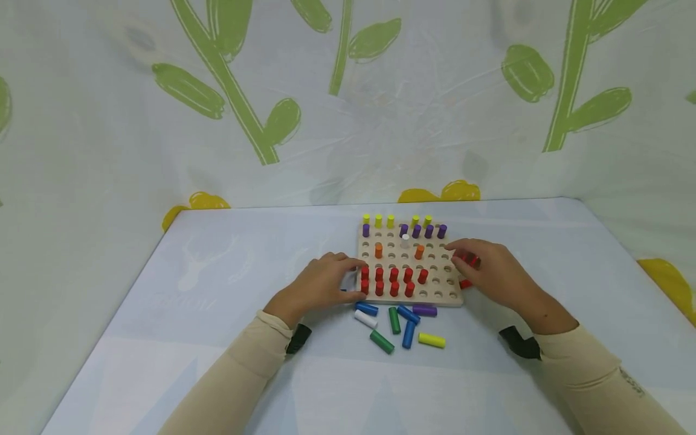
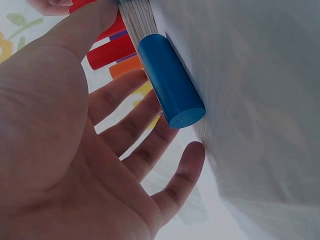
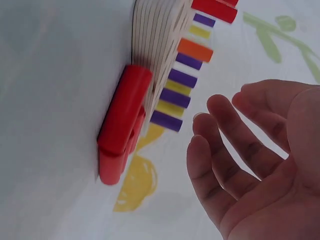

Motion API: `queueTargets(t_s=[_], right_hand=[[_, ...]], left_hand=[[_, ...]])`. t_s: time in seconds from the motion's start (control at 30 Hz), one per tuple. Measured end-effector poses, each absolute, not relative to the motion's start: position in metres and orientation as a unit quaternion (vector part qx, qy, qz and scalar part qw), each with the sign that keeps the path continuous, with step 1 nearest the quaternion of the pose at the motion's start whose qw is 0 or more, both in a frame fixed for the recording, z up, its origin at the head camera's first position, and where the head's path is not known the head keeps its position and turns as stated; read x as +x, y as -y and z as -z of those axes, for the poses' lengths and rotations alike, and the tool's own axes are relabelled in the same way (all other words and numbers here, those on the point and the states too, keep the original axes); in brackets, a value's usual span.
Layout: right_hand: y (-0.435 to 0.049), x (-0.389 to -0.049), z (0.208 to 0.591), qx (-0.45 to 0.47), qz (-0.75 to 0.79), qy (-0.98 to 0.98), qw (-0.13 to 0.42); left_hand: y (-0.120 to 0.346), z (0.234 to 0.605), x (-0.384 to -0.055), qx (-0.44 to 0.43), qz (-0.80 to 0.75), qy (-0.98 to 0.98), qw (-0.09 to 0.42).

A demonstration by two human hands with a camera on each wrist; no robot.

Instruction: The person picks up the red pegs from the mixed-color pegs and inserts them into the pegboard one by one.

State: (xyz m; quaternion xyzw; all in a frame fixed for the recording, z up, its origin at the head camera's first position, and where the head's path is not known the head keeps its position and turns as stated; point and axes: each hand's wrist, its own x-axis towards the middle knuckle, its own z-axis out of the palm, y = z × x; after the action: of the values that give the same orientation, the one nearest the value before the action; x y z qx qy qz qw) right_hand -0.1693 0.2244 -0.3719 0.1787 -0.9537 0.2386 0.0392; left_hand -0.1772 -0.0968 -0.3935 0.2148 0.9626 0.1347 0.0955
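The left hand (image 1: 321,281) is resting open at the left edge of the pegboard (image 1: 439,300), its fingers spreading loosely and gripping nothing; whether the thumb is touching the red pegs (image 1: 394,275), I cannot tell. The right hand (image 1: 497,272) is hovering beside the board's right edge, also open, its fingers bending softly and holding nothing.

Between the hands, the board is showing layered, wood-like sides and rows of round holes. Smooth cylinders are standing in it: red ones nearest the person, then orange pegs (image 1: 419,252), a white peg (image 1: 405,241), purple pegs (image 1: 416,231) and yellow pegs (image 1: 378,221) farthest off. A blue peg (image 2: 172,82) is lying just by the left hand, loose red pegs (image 3: 125,107) below the right. More loose pegs (image 1: 394,321) are scattering between the wrists, off the board's near edge. The tabletop (image 1: 337,386) is stretching away outside both hands, leaving room either side.
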Motion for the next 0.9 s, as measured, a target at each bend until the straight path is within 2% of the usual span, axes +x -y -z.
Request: queueTargets(t_s=[0.47, 0.9], right_hand=[[-0.244, -0.18, 0.371, 0.134, -0.247, 0.958, 0.055], [-0.26, -0.191, 0.379, 0.074, -0.23, 0.97, 0.008]], left_hand=[[0.095, 0.393, -0.177, 0.209, -0.133, -0.964, 0.098], [0.096, 0.397, -0.177, 0.206, -0.142, -0.963, 0.102]])
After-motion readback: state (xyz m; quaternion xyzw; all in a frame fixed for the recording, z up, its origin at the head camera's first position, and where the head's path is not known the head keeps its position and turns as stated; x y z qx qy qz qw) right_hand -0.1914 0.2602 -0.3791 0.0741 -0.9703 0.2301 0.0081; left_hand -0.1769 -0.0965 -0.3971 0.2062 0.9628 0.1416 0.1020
